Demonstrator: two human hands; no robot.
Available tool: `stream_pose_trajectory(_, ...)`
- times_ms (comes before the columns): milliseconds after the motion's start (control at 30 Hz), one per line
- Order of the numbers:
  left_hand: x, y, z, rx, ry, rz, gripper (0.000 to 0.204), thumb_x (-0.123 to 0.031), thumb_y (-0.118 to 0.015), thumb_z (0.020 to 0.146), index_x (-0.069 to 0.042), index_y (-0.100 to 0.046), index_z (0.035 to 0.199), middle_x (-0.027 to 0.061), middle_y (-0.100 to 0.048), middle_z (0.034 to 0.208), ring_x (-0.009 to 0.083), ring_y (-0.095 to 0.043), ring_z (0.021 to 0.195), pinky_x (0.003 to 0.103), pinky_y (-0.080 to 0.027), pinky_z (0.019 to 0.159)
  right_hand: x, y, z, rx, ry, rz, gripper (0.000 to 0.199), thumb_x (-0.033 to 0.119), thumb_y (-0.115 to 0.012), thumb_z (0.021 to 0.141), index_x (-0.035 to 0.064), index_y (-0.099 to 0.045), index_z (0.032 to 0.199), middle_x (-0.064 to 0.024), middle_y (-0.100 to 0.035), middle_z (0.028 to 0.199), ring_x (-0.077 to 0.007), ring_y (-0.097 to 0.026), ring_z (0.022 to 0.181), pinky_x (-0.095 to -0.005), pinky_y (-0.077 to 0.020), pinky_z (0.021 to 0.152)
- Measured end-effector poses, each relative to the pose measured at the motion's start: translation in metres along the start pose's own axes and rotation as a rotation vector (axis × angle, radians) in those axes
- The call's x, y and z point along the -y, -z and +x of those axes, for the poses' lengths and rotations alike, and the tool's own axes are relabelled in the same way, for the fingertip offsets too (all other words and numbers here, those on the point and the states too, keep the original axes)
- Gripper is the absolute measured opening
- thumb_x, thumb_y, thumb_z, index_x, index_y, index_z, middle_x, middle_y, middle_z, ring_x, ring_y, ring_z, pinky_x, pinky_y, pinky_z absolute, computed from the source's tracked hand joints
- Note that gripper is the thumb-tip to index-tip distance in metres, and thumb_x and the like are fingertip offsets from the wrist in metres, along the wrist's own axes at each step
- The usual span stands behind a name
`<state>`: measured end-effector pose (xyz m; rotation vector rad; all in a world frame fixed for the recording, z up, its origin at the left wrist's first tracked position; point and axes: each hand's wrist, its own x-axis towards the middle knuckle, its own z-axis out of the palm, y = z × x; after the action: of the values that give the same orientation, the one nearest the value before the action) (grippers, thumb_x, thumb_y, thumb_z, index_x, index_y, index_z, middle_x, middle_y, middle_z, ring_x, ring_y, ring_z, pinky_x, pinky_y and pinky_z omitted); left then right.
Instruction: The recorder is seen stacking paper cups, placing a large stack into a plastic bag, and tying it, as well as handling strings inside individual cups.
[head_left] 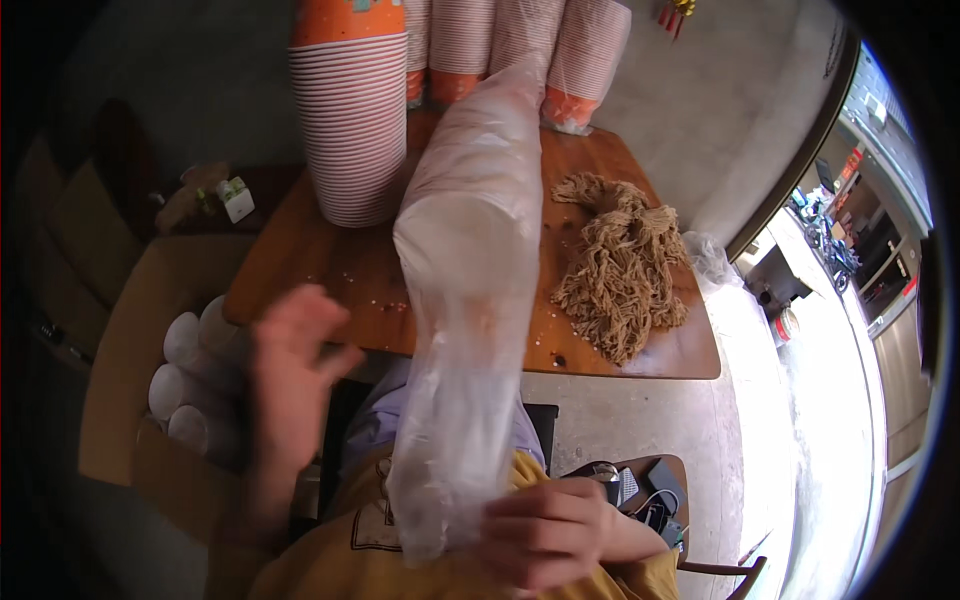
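Observation:
A long clear plastic bag (470, 320) runs from the middle of the table over its near edge to my lap. A stack of cups shows through its far part, with a pale round cup base (455, 240) towards me. The near part hangs loose and crumpled. My right hand (550, 530) is closed at the bag's near end, fingers bent onto the plastic; its fingertips are partly hidden. My left hand (292, 370) is raised left of the bag, blurred, thumb and fingers apart, holding nothing.
A tall stack of paper cups (350, 130) stands on the wooden table (560, 352), with bagged stacks (585, 60) behind. A bundle of brown yarn strands (625, 265) lies at right. Bagged cup stacks (180, 390) fill a cardboard box (130, 350) at left. A small side table (650, 475) holds electronics.

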<state>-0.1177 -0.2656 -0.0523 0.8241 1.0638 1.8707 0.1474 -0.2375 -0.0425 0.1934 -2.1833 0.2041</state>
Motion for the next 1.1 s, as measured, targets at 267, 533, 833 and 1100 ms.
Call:
stream_pose_trajectory(267, 0.026, -0.031, -0.022, 0.592, 0.622, -0.031, 0.059, -0.028, -0.062, 0.093, -0.006, -0.032, 0.139, 0.0102, -0.058, 0.106, 0.0159, -0.059, 0.084, 0.028, -0.050, 0.071, -0.013, -0.010, 0.027, 0.307, -0.138, 0.345, 0.027, 0.017, -0.061, 0.085, 0.0052, -0.062, 0.108, -0.0136, -0.058, 0.111, -0.0270, -0.061, 0.091, -0.0370, -0.0502, 0.080)
stream_pose_trajectory(533, 0.053, 0.009, -0.044, 0.565, 0.459, 0.183, 0.043, -0.021, -0.063, 0.093, -0.006, -0.042, 0.128, 0.0041, -0.057, 0.097, 0.0114, -0.058, 0.084, 0.027, -0.049, 0.073, -0.105, -0.034, -0.052, 0.070, -1.626, 1.223, 0.087, 0.073, -0.030, 0.090, 0.0025, -0.037, 0.141, -0.0173, -0.057, 0.127, -0.0273, -0.058, 0.112, -0.0369, -0.0477, 0.094)
stream_pose_trajectory(833, 0.103, -0.011, -0.005, 0.906, -0.099, 0.999, 0.036, -0.032, -0.061, 0.092, -0.001, -0.052, 0.108, 0.0157, -0.061, 0.099, 0.0259, -0.064, 0.092, 0.035, -0.050, 0.082, -0.141, -0.075, -0.037, -0.441, -1.524, 1.377, 0.025, 0.032, -0.054, 0.096, 0.0081, -0.061, 0.096, 0.0009, -0.055, 0.070, -0.0115, -0.050, 0.060, -0.0247, -0.0414, 0.053)
stream_pose_trajectory(1100, 0.076, -0.033, 0.095, 0.674, 0.429, 0.248, 0.070, -0.056, -0.060, 0.088, 0.001, -0.050, 0.126, 0.0122, -0.058, 0.117, 0.0164, -0.058, 0.105, 0.028, -0.046, 0.092, -0.150, -0.035, -0.024, -0.179, -1.460, 0.863, 0.027, 0.029, -0.045, 0.099, 0.0050, -0.057, 0.101, -0.0005, -0.052, 0.066, -0.0110, -0.048, 0.055, -0.0260, -0.0381, 0.050)
